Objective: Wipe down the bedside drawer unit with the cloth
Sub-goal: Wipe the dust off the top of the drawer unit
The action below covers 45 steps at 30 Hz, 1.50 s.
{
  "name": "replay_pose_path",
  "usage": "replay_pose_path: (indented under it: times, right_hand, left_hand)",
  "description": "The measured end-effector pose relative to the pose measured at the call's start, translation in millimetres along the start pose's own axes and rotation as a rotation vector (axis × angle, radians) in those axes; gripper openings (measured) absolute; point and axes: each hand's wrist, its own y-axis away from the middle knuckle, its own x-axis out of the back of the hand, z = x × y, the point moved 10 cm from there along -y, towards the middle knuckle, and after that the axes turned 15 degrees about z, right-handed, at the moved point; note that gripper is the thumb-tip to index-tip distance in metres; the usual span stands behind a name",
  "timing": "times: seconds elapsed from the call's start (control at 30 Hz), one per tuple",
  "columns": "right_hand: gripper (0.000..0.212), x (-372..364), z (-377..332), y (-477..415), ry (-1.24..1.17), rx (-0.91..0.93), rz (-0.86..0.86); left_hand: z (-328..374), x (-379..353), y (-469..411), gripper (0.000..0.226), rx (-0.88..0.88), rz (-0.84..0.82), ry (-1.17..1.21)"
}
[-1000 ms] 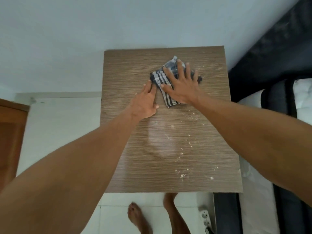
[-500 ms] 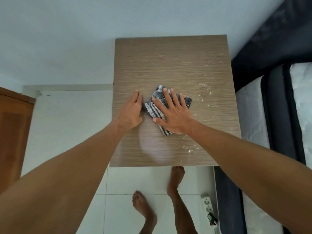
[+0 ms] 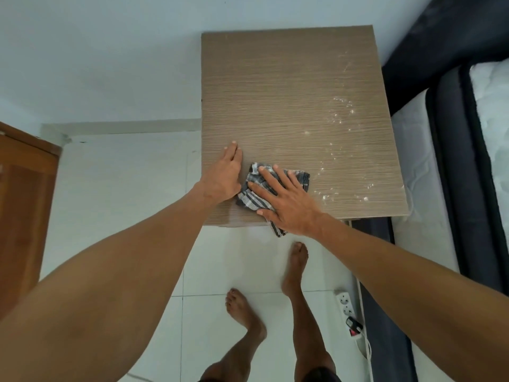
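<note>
Cloth [image 3: 248, 200] lies pressed under the right hand's [image 3: 286, 204] spread, straight fingers at the drawer unit's [image 3: 275, 86] near edge. The left hand [image 3: 224, 177], flat and empty, rests just left of it. White specks [image 3: 341, 114] lie ahead-right, nearest the right hand.

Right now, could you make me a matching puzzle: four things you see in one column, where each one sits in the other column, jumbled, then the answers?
Things:
1. cloth
2. left hand
3. white specks
4. power strip

Places:
A. on the floor tiles beside the bed
B. flat on the drawer unit's top, near its left edge
C. scattered over the right part of the top
D. under the right hand, at the front edge

Pairs: 1-D, 2-B, 3-C, 4-A.
</note>
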Motion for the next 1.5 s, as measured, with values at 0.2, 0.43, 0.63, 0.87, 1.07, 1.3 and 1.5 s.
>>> replay_pose_path:
  times: [0.2, 0.43, 0.63, 0.87, 1.07, 1.3, 1.5]
  right_hand:
    - [0.084, -5, -41, 32, -0.088, 0.111, -0.037]
    - [0.082, 15, -51, 62, -0.129, 0.243, -0.172]
    - [0.078, 79, 33, 8, -0.209, -0.009, 0.1]
    - [0.075, 54, 85, -45, -0.015, -0.174, -0.099]
    - [0.082, 15, 90, -42, 0.08, -0.33, -0.109]
    - [0.075, 5, 26, -5, 0.022, -0.104, -0.026]
    - [0.066, 0, -19, 30, -0.092, 0.137, -0.001]
  left_hand:
    - [4, -7, 21, 0.083, -0.029, -0.008, -0.006]
    - [6, -6, 30, 0.08, -0.055, -0.034, -0.028]
    - [17, 3, 12, 0.078, -0.042, -0.025, 0.001]
    - [20, 3, -14, 0.075, -0.039, 0.011, -0.029]
    - [19, -2, -18, 0.076, -0.038, 0.017, -0.033]
    - [16, 4, -14, 0.084, -0.027, -0.03, -0.064]
    - [27, 7, -13, 0.083, -0.05, -0.053, -0.086]
